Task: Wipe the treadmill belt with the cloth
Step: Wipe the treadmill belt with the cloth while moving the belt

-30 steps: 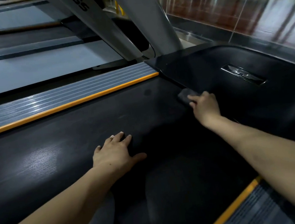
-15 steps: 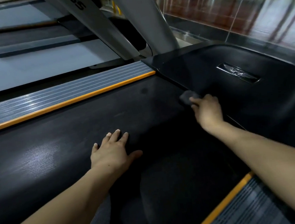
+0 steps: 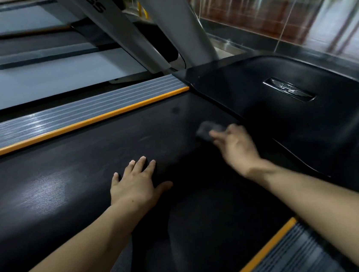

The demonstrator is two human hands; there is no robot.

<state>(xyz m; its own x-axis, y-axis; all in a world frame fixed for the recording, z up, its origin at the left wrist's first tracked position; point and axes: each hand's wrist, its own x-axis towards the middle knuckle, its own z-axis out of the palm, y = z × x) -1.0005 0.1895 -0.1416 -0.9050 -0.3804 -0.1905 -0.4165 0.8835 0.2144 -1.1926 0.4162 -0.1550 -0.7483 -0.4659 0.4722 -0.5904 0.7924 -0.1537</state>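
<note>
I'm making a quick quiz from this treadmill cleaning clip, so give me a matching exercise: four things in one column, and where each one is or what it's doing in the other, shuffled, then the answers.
Column one:
1. left hand
2. right hand
3. cloth
4. orange strip

Column two:
A. runs between the belt and the grey ribbed side rail
B. flat on the belt, fingers spread
C. dark and blurred, at the belt's front end by the black motor cover
D. reaches forward onto the cloth

Pairs: 1-B, 2-D, 3-C, 4-A

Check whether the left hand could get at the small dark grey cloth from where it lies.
Probably yes: the left hand lies flat on the black treadmill belt, and only bare belt separates it from the small dark grey cloth.
</note>
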